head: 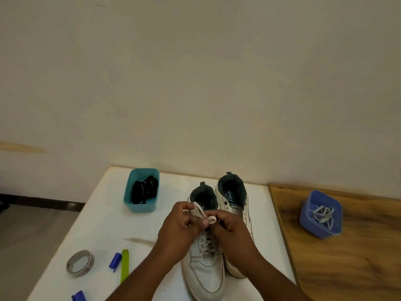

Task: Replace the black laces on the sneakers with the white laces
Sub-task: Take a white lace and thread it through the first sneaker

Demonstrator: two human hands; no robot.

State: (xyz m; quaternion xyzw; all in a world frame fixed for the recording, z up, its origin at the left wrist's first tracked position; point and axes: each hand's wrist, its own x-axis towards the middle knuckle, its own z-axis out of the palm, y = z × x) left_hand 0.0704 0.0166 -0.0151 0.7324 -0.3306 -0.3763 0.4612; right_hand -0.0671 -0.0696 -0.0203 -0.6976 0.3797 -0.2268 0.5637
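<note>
- Your left hand [180,222] pinches the white lace [211,219] between thumb and curled fingers, just above the tongue of the left sneaker [206,268].
- Your right hand [230,224] grips a small loop of the same lace, its fingertips almost touching those of the left hand.
- The left sneaker is already threaded with white lace through its lower eyelets; one loose end [141,241] trails left across the counter [104,213].
- The right sneaker [234,205] stands touching the left one, toes toward you; its eyelets show no lace.
- The black laces [144,190] lie bundled in the teal box [138,206], far left on the counter.
- More white lace [322,216] lies in the blue box [312,227] on the wooden surface [347,268] to your right.
- Near your left forearm lie a roll of tape [80,263], a green strip [124,265] and two blue pieces [115,261].
</note>
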